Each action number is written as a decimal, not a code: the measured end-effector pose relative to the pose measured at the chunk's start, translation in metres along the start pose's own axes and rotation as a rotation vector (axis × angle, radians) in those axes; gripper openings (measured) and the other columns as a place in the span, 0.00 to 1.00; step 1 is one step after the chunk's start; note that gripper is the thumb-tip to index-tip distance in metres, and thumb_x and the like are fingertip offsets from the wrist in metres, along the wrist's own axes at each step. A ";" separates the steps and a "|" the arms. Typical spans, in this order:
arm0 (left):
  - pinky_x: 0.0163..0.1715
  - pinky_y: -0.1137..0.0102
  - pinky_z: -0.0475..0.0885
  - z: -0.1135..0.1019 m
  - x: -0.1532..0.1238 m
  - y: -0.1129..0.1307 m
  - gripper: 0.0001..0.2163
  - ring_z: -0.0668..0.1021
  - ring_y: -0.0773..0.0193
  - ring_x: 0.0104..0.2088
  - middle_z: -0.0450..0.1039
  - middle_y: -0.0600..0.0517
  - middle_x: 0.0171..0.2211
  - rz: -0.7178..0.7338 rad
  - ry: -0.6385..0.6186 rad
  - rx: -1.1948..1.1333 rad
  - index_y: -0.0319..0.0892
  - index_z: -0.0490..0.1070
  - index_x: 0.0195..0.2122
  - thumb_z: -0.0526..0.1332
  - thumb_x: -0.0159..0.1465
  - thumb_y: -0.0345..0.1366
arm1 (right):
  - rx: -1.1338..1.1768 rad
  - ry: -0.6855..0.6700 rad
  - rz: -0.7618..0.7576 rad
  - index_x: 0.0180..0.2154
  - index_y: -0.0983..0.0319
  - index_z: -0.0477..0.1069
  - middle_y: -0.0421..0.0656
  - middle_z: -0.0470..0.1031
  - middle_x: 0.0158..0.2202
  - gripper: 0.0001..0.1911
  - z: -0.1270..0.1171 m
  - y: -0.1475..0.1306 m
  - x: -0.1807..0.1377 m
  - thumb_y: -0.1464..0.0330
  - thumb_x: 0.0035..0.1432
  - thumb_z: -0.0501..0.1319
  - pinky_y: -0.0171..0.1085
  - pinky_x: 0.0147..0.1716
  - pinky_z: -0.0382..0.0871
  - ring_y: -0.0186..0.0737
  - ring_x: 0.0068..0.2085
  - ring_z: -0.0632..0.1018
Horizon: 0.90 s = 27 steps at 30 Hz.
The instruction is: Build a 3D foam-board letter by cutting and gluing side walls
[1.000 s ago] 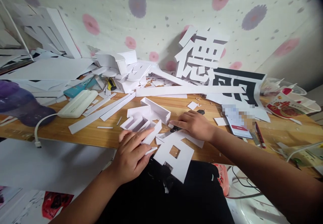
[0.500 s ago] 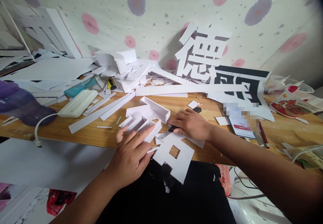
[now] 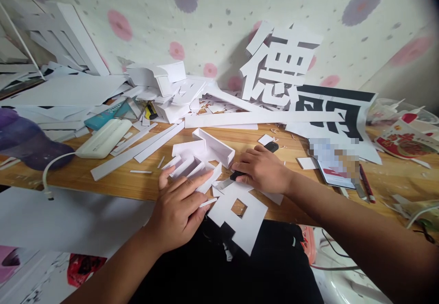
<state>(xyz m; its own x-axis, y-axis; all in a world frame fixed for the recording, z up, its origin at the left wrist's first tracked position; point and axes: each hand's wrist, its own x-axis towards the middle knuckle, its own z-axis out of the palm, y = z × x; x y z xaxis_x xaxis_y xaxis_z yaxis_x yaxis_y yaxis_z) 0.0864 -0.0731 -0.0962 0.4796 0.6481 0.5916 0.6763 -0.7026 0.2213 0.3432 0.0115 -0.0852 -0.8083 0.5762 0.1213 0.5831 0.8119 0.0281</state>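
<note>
Gripping a black-handled knife (image 3: 236, 175), the right hand (image 3: 259, 170) is closed round the handle just right of the walled white piece (image 3: 202, 153); blade low over white scraps. Left hand (image 3: 181, 203) at the walled piece's near side, half curled: forefinger along one wall, thumb and another finger pinching a thin white strip (image 3: 208, 202). Walled piece sits on the worktop (image 3: 116, 188), open upward, partitioned into narrow channels; the visible part of its widest bay is bare inside.

Nearer the wearer than the walled piece: flat white cutout (image 3: 249, 226) with a square opening, overhanging the edge.

Other containers, relative to the walled piece: purple bottle (image 3: 32, 137) well left, contents not readable; clear plastic tub (image 3: 427, 114) far right and back, whitish items inside, too indistinct to name; red-and-white printed food container (image 3: 406, 140) in front of that tub, inside hidden.
</note>
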 end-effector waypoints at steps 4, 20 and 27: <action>0.55 0.49 0.53 0.000 0.000 0.000 0.07 0.77 0.60 0.36 0.73 0.52 0.54 -0.009 -0.009 -0.010 0.45 0.71 0.28 0.58 0.62 0.31 | -0.016 -0.048 0.007 0.44 0.59 0.74 0.45 0.75 0.38 0.14 -0.006 -0.002 0.005 0.59 0.65 0.56 0.41 0.38 0.52 0.42 0.37 0.70; 0.54 0.52 0.54 -0.002 0.003 0.001 0.08 0.77 0.60 0.35 0.74 0.53 0.53 -0.023 -0.003 -0.027 0.45 0.72 0.26 0.58 0.63 0.33 | -0.002 -0.042 0.042 0.47 0.59 0.73 0.46 0.76 0.43 0.17 0.001 -0.004 0.007 0.57 0.66 0.53 0.42 0.39 0.53 0.45 0.41 0.72; 0.54 0.51 0.54 -0.003 0.002 -0.001 0.07 0.76 0.61 0.36 0.72 0.52 0.55 -0.011 -0.031 -0.022 0.45 0.72 0.27 0.58 0.63 0.31 | 0.000 -0.138 0.035 0.44 0.59 0.74 0.45 0.76 0.40 0.17 -0.014 -0.003 0.017 0.56 0.65 0.54 0.41 0.36 0.52 0.44 0.39 0.72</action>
<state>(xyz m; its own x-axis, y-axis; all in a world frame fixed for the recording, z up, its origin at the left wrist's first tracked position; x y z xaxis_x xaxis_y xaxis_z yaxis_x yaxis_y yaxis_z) 0.0846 -0.0721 -0.0933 0.4895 0.6641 0.5651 0.6692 -0.7016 0.2448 0.3290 0.0171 -0.0695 -0.7911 0.6115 -0.0150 0.6111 0.7912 0.0260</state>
